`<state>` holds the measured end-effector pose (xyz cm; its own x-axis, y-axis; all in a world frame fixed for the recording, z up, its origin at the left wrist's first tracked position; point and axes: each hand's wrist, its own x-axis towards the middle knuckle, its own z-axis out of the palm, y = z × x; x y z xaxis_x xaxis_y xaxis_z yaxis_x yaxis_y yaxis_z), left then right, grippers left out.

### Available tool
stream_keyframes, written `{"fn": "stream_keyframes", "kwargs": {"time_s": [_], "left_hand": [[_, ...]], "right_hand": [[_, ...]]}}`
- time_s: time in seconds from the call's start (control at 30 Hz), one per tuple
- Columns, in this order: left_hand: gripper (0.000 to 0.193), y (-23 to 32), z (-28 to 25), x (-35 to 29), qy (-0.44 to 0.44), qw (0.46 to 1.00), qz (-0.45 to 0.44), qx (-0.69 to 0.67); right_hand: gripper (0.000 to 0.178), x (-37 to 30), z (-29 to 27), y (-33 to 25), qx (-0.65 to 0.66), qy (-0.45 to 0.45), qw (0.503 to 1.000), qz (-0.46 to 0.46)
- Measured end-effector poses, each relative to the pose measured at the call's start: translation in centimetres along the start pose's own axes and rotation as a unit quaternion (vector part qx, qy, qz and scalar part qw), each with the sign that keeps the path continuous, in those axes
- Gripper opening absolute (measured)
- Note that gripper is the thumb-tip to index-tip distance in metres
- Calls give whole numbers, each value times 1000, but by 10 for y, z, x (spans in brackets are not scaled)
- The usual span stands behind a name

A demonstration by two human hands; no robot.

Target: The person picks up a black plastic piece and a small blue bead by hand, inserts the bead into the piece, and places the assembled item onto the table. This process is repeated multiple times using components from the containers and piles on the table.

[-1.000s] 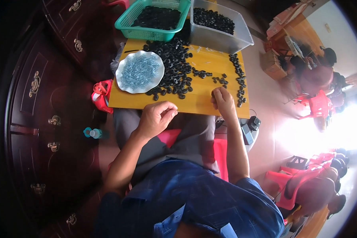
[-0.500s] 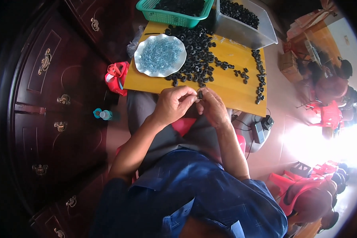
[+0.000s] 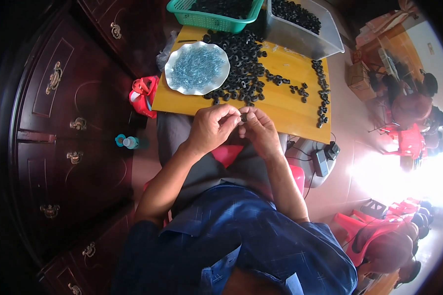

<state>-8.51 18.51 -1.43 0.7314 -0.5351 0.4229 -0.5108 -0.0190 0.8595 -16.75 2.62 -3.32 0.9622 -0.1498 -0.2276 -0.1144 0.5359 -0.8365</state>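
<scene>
- At near edge of bench, both hands meet tip to tip above lap; one sm. blk pc is btw them.
- R hand: thumb + fingers clamped on the blk pc; pc partly hidden, exact form can't be told.
- L hand: thumb + forefinger tips together, right at the pc; can't tell if anything thin is pinched btw them.
- Mid bench: lg. heap of similar blk pcs, loose, reaching near edge just beyond the hands.
- L of heap: wht plate w/ wavy rim, bearing a mass of pale bluish slivers; too sm. to ID.
- R of heap: short trail of blk pcs, then sm. cluster, then long row along R edge.
- Far side: grn basket w/ perforated wall, dark contents; beside it, clear bin w/ more blk pcs.
- L of bench, below: red bag; bottle nr dark wood cabinet.
- R of bench, below: sm. device w/ cable, on a pale surface.
- Far R: red chairs; glare washes out detail.
</scene>
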Motion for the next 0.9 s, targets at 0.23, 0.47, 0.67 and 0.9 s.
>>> {"fn": "stream_keyframes", "kwargs": {"time_s": [0.23,0.47,0.67,0.9], "left_hand": [[7,-1,2,1,9,999,26,40],[6,-4,0,0,18,999,5,31],[7,-4,0,1,13,999,10,35],[7,-6,0,0,17,999,11,30]], "right_hand": [[26,-2,-3,-4,-137,13,990,-38],[28,-8,-8,-11,-272,1,959,-79],[26,-2,-18,-3,-267,25,960,-81],[22,-5,-14,-5,-277,4,958,-76]]}}
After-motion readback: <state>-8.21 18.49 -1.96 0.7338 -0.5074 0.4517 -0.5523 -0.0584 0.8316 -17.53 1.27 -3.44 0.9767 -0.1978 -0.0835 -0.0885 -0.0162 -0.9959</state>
